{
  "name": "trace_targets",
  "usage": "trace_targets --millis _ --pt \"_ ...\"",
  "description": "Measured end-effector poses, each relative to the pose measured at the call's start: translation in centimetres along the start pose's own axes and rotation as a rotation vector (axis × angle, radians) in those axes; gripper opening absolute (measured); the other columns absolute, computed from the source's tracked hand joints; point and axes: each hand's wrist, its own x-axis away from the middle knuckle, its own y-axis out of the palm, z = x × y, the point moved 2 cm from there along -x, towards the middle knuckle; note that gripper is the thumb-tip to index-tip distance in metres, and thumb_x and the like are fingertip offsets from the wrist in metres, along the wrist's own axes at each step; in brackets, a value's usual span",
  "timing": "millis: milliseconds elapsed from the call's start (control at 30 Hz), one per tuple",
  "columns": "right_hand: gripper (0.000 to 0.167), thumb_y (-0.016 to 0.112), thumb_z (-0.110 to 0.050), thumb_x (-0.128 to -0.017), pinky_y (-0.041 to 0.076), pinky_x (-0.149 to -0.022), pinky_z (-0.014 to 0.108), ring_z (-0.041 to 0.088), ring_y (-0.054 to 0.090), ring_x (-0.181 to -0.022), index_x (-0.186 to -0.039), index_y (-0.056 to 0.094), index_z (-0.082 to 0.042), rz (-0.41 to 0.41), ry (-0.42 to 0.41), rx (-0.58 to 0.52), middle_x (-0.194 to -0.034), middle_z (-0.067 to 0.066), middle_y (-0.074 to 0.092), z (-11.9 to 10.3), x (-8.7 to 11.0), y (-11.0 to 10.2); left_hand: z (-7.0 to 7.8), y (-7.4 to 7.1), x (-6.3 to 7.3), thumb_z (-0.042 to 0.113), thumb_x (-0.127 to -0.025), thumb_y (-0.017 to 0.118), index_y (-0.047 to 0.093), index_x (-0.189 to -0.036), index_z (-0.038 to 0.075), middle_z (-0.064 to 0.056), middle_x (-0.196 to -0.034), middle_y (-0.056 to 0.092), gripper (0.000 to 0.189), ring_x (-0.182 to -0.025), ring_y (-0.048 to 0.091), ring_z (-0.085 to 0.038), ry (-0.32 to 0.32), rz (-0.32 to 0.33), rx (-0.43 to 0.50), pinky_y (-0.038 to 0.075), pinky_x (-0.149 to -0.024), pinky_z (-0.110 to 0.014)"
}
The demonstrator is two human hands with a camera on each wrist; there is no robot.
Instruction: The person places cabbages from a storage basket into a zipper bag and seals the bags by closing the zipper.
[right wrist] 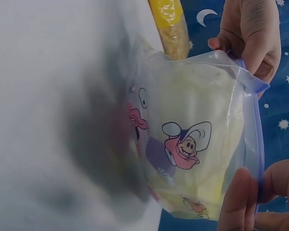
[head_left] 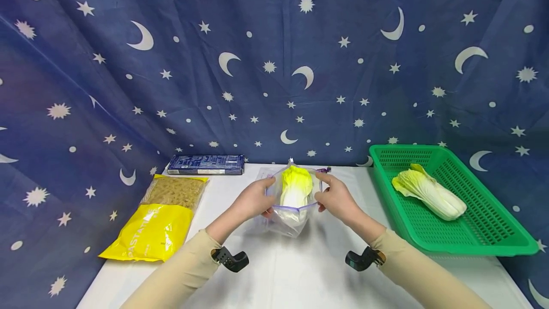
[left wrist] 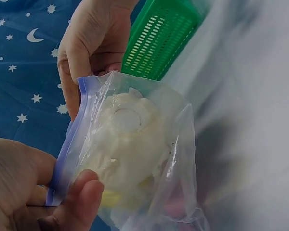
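A clear zip bag [right wrist: 207, 106] with a purple zip edge and cartoon prints hangs between my two hands, its mouth spread wide. Inside it stands a napa cabbage [head_left: 296, 187], yellow leaves toward the far side and white stalk nearer me. My left hand [head_left: 256, 198] pinches the bag's left rim between thumb and fingers. The opposite side of the rim is pinched by my right hand [head_left: 336, 197]. In the left wrist view, the stalk end presses whitish against the clear plastic. A second napa cabbage [head_left: 431, 192] lies in the green basket [head_left: 454, 248] at the right.
On the left lies a yellow pasta bag [head_left: 160, 228] with a see-through upper part. A flat dark blue package [head_left: 206, 164] sits at the back left of the white table [head_left: 274, 280]. A blue curtain [head_left: 257, 85] with moons and stars hangs behind.
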Motion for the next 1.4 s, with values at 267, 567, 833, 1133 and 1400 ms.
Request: trace_targets --millis 267,567,833,1133,1400 --pt "0.071 0.059 0.001 -0.085 0.056 -0.062 0.035 0.025 0.062 -0.06 -0.154 0.042 0.0 -0.028 0.003 0.003 -0.131 0.02 0.057 -1.9 -0.3 -0.7 1.2 -1.3 -0.1 -0.002 -0.091 0.054 0.038 -0.156 0.0 -0.013 -0.163 0.035 0.067 -0.051 0.059 -0.018 0.026 -0.018 -0.006 0.059 -0.057 -0.036" --pt "0.071 0.059 0.001 -0.086 0.057 -0.059 0.031 0.023 0.061 -0.059 -0.154 0.04 0.003 -0.062 -0.014 -0.056 -0.118 0.025 0.06 -3.7 -0.9 -1.5 2.1 -2.5 -0.6 0.001 -0.094 0.05 0.03 -0.159 0.0 -0.018 -0.158 0.041 0.068 -0.053 0.059 -0.017 0.075 -0.008 0.174 0.06 -0.059 -0.033" --pt "0.07 0.059 0.0 -0.087 0.059 -0.063 0.03 0.021 0.061 -0.061 -0.154 0.039 0.004 -0.093 0.008 -0.083 -0.118 0.025 0.061 -5.1 -1.5 -2.1 2.7 -3.4 -0.8 0.002 -0.096 0.047 0.032 -0.158 0.0 -0.02 -0.121 0.058 0.064 -0.055 0.059 -0.017 0.032 -0.018 0.239 0.061 -0.061 -0.033" --pt "0.07 0.062 -0.004 -0.09 0.061 -0.069 0.034 0.024 0.062 -0.063 -0.156 0.039 0.0 -0.107 0.024 -0.03 -0.11 0.023 0.063 -7.2 -1.8 -3.3 4.1 -4.6 -0.8 0.003 -0.097 0.046 0.031 -0.159 0.001 -0.022 -0.121 0.056 0.064 -0.058 0.059 -0.017 0.028 -0.004 0.258 0.062 -0.066 -0.033" --pt "0.071 0.06 -0.002 -0.089 0.061 -0.068 0.032 0.021 0.062 -0.064 -0.157 0.037 0.0 -0.125 0.031 -0.025 -0.112 0.023 0.065 -8.7 -2.1 -4.0 5.2 -5.4 -1.1 0.004 -0.097 0.044 0.03 -0.16 0.002 -0.017 -0.088 0.059 0.064 -0.056 0.058 -0.016 0.028 -0.014 0.236 0.062 -0.07 -0.037"
